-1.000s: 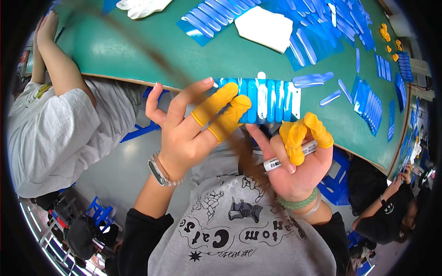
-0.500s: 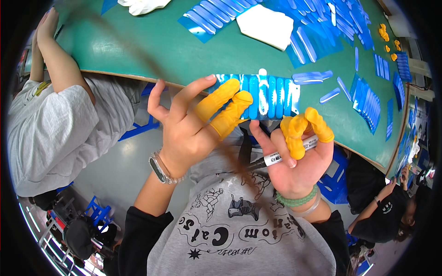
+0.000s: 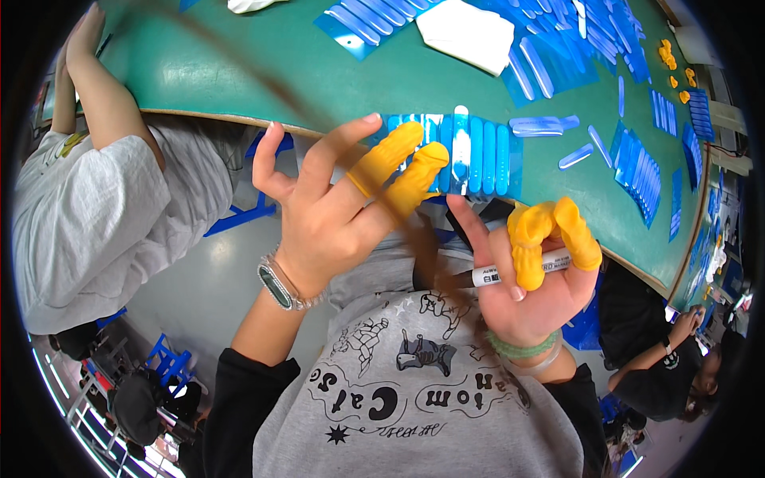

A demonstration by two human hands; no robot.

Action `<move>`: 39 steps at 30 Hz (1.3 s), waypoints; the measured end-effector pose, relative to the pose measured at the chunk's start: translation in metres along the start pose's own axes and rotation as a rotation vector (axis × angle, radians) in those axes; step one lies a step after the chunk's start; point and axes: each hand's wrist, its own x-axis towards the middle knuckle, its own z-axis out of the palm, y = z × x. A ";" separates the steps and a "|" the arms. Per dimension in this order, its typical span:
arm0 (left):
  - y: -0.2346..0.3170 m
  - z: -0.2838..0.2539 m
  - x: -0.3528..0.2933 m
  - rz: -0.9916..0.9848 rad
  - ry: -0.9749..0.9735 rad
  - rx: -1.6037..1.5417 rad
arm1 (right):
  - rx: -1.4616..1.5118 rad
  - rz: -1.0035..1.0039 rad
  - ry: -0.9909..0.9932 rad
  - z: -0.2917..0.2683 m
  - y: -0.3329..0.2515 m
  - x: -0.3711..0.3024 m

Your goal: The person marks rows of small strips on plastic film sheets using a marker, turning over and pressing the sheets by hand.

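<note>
A blue film sheet bearing a row of long glossy strips (image 3: 488, 163) lies at the near table edge, partly past it. My left hand (image 3: 323, 219) holds its left part: two fingers in yellow finger cots rest on top, the other two stretch out, and the thumb is hidden beneath. One strip in the row pokes out beyond the far side. In my right hand (image 3: 530, 307), palm turned up, a white marker pen with a black end (image 3: 488, 276) lies under curled fingers, two of them in yellow cots. That hand's index finger points at the sheet's near edge.
On the green table (image 3: 239, 72) lie a white pad (image 3: 466, 36), loose blue strips (image 3: 542, 126), more strip sheets (image 3: 635, 171) and yellow finger cots (image 3: 667, 54). A person in a grey shirt (image 3: 119, 231) sits at left; another in black (image 3: 661, 374) is at right.
The held sheet has shifted slightly away and to the right, and the glare on its strips has changed. My right hand has moved a little right and nearer, still with the marker.
</note>
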 end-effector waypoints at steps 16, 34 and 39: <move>0.004 0.000 0.014 0.005 -0.010 -0.028 | -0.233 -0.062 -0.068 -0.003 -0.011 -0.002; -0.004 -0.005 0.037 -0.019 -0.154 0.013 | -0.529 -0.191 -0.510 0.004 -0.097 0.060; -0.017 -0.012 0.030 -0.043 -0.187 0.084 | -0.589 -0.278 -0.500 0.016 -0.090 0.082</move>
